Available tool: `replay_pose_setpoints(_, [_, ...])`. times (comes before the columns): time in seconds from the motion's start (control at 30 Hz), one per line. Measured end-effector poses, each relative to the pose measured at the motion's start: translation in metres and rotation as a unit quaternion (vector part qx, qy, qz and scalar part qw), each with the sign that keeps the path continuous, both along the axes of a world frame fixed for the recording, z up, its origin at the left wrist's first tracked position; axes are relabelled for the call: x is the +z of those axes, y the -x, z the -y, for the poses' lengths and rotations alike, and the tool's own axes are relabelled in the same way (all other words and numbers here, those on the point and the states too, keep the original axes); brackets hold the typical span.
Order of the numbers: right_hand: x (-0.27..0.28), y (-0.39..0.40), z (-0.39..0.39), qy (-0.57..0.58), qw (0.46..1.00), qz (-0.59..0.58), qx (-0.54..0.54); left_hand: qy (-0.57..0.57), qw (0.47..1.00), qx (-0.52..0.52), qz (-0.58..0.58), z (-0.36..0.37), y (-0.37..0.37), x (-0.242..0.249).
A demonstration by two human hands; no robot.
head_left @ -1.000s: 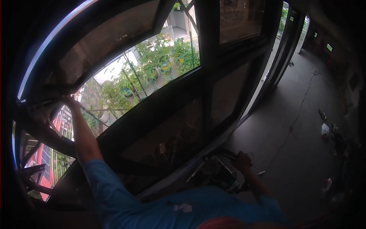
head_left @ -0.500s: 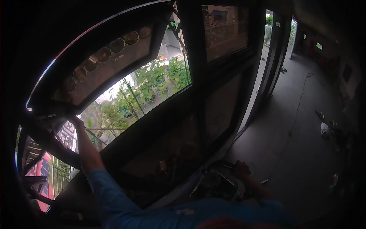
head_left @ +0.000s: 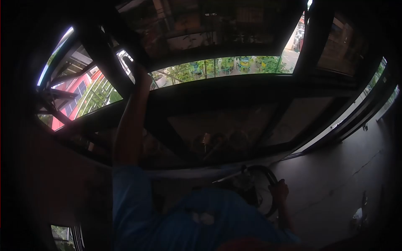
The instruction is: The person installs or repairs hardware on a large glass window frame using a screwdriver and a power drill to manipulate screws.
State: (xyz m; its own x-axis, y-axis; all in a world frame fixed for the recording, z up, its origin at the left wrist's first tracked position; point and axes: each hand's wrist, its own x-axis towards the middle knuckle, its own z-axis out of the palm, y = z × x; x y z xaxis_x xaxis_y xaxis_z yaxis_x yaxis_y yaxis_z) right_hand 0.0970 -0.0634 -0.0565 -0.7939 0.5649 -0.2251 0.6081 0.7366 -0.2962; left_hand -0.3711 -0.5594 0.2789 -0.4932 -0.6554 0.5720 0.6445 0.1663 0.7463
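Note:
My left hand (head_left: 140, 74) reaches up to the dark frame of a tilted window sash (head_left: 209, 52); its fingers are lost in shadow against the frame. Through the narrow gap under the sash, green plants (head_left: 247, 65) show outside. Low on the right, my right hand (head_left: 279, 190) is closed on a dark curved object (head_left: 268, 172), which looks like a hose or handle. Dark equipment (head_left: 245, 182) stands beside it, its details too dim to make out.
Another window (head_left: 63, 88) stands ajar at the left, with a red surface beyond it. Tall door frames (head_left: 360, 113) are at the right. Small items (head_left: 359, 213) lie on the grey floor (head_left: 326, 171). Fixed lower panes (head_left: 226, 125) run below the sash.
The view has swung to the left. The sash's opening looks much narrower, with my left hand still up at its frame. My right hand remains low by the dark equipment.

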Motion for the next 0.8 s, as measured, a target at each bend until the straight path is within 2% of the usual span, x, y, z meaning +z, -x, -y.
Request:
replay_pose_setpoints(0.1, [0.003,0.003,0.003,-0.016,1.0,0.018,0.001,0.043,0.979,-0.186,0.066,-0.032,-0.112,0.024])
replay_pose_setpoints(0.13, [0.003,0.002,0.004,-0.02,1.0,0.022,-0.004,0.194,0.971,-0.132,0.051,-0.047,-0.162,0.038])
replay_pose_setpoints(0.17, [0.004,0.003,0.006,-0.021,0.999,0.031,0.0,0.334,0.938,-0.074,-0.051,-0.034,-0.193,0.046])
replay_pose_setpoints(0.2, [0.006,0.004,0.008,-0.012,1.0,0.018,-0.005,0.464,0.873,-0.019,-0.15,-0.014,-0.21,0.053])
replay_pose_setpoints(0.23, [0.009,0.004,0.008,-0.004,1.0,0.007,-0.009,0.326,0.922,0.003,-0.21,0.001,-0.208,0.062])
replay_pose_setpoints(0.27, [0.01,0.003,0.008,-0.005,1.0,0.021,-0.008,0.233,0.94,0.022,-0.246,0.03,-0.199,0.072])
replay_pose_setpoints(0.3, [0.009,0.005,0.008,-0.004,1.0,0.019,-0.006,0.167,0.953,-0.005,-0.253,0.064,-0.187,0.08])
replay_pose_setpoints(0.33, [0.008,0.007,0.008,-0.001,1.0,0.014,-0.004,0.112,0.959,-0.086,-0.246,0.099,-0.167,0.089])
replay_pose_setpoints(0.4, [0.005,0.007,0.004,0.007,1.0,0.028,0.003,0.065,0.933,-0.321,-0.151,0.145,-0.117,0.093])
replay_pose_setpoints(0.43, [0.005,0.009,0.004,0.015,0.999,0.033,0.012,0.049,0.967,-0.244,-0.058,0.121,-0.097,0.093])
replay_pose_setpoints(0.47, [0.008,0.013,0.007,0.005,0.998,0.059,-0.002,0.056,0.942,-0.331,0.023,0.135,-0.059,0.075])
replay_pose_setpoints(0.53, [0.009,0.014,0.008,0.005,0.998,0.061,-0.002,0.097,0.853,-0.47,0.205,0.165,0.015,0.041])
replay_pose_setpoints(0.57, [0.01,0.012,0.008,0.005,0.998,0.059,-0.002,0.088,0.836,-0.498,0.215,0.156,0.012,0.042])
replay_pose_setpoints(0.7, [0.011,0.006,0.009,-0.002,0.999,0.048,0.007,0.034,0.9,-0.433,0.035,0.105,-0.039,0.054])
replay_pose_setpoints(0.8, [0.009,0.009,0.009,-0.013,0.999,0.041,0.011,0.021,0.925,-0.374,-0.057,0.1,-0.052,0.073])
